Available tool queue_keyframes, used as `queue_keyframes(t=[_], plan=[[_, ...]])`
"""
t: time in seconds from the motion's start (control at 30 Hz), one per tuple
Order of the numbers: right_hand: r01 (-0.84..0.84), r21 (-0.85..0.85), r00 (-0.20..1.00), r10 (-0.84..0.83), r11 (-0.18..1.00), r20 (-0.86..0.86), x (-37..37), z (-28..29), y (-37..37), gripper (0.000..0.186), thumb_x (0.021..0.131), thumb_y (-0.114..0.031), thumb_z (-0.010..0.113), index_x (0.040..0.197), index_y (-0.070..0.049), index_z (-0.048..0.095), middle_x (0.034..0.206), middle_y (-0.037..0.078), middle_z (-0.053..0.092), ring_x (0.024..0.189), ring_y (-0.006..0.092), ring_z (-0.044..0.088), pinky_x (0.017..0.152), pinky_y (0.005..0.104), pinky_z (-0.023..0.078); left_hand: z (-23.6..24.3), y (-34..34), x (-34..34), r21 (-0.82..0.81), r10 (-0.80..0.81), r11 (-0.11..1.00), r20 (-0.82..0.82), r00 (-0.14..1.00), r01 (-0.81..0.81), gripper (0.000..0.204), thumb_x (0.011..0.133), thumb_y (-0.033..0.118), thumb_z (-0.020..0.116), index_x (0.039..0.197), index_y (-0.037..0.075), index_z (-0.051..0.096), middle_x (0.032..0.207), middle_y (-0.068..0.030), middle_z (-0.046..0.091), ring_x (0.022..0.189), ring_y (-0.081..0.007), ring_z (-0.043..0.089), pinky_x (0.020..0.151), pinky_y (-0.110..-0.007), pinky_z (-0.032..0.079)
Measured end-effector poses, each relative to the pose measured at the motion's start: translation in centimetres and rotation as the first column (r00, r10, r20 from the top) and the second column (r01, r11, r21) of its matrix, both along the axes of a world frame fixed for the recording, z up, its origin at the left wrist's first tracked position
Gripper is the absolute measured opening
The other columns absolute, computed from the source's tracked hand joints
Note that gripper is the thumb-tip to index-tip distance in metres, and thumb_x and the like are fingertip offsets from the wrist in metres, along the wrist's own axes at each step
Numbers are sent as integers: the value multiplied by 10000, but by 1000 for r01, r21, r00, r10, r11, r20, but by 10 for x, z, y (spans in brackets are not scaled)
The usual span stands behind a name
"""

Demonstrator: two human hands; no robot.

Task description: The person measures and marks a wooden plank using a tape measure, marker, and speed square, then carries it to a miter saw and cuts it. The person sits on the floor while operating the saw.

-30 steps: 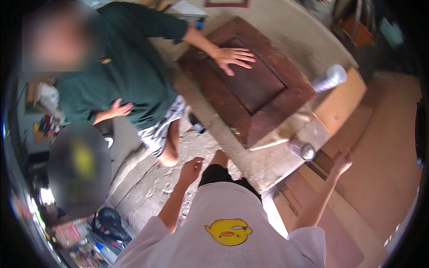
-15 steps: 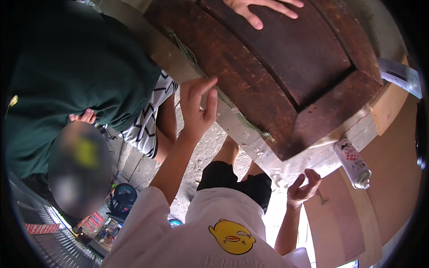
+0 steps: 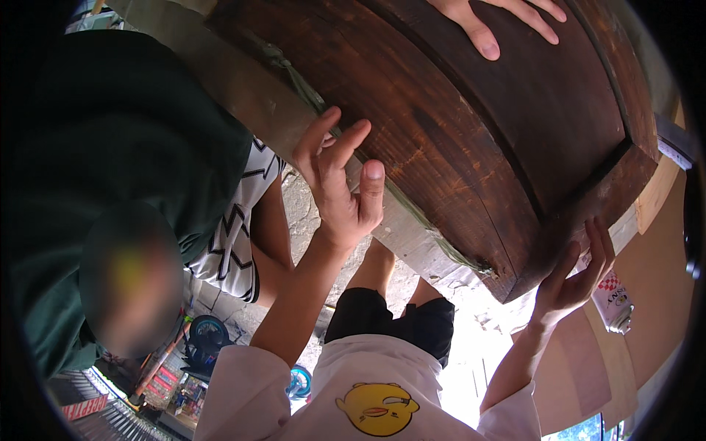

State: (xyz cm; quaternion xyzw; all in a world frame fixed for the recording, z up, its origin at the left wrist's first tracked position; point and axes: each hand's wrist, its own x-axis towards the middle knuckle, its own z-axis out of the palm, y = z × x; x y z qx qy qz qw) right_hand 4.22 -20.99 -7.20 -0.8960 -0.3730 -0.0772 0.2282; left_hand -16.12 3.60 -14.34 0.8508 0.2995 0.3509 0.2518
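Observation:
A dark brown wooden panel (image 3: 441,140) with a recessed centre lies on a pale, worn work surface. A twisted greenish strip (image 3: 419,213) runs along its near left edge. My left hand (image 3: 338,180) is raised beside that edge, fingers spread and bent, near the strip; I see nothing held in it. My right hand (image 3: 577,283) is open at the panel's near right corner, fingertips at the frame's edge; whether they touch it I cannot tell. Another person's hand (image 3: 500,22) rests spread on the recessed centre.
A white and red spray can (image 3: 614,301) stands right beside my right hand. Tan boards (image 3: 654,257) lie at the right. At the left is a person in a dark green shirt (image 3: 132,125) and patterned shorts. A small wheel (image 3: 208,333) shows behind, lower left.
My right hand has moved up and forward to the panel's corner, in front of the spray can. My left hand's fingers have spread more. The view has shifted slightly over the panel.

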Motion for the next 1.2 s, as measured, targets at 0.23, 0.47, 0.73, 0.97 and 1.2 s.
queue_keyframes(t=[0.23,0.47,0.73,0.97,1.2], plan=[[-22,-118,1000,22,993,6,16,-4,26,330,1031,-212,599,1312,-57,674,1374,143,615,1256,334,574,1063,477,440,-3,-3,-1,-33,18,999,-1,1000,-18,448,1060,353,554,1348,12,585,1437,-198,480,1300,-297,418,1095,-410,335],[24,-161,999,-17,987,45,12,-8,29,323,1026,-229,606,1305,-88,688,1419,133,587,1263,325,565,1068,484,437,8,-6,-1,-209,-34,977,8,999,35,432,1058,286,564,1381,0,552,1430,-219,498,1353,-334,425,1162,-450,306],[39,-157,999,-36,987,22,10,-8,30,327,1025,-227,602,1310,-92,685,1428,132,579,1283,327,551,1086,486,421,3,-2,-1,20,51,999,-58,997,-50,396,1052,307,569,1325,25,619,1421,-196,533,1264,-321,479,1110,-422,343],[39,-155,999,-37,987,14,8,-8,32,331,1032,-224,584,1319,-93,683,1431,145,564,1286,328,543,1084,489,418,30,0,11,327,-16,944,-110,994,51,338,1040,366,566,1223,133,728,1413,-81,590,1253,-261,478,1057,-412,331],[30,-169,999,-26,985,25,10,-9,30,324,1034,-219,580,1313,-94,689,1420,148,565,1277,319,543,1075,481,411,56,61,83,204,-249,922,-342,906,330,285,954,199,635,1197,94,741,1325,-58,672,1299,-299,571,1134,-466,339]])
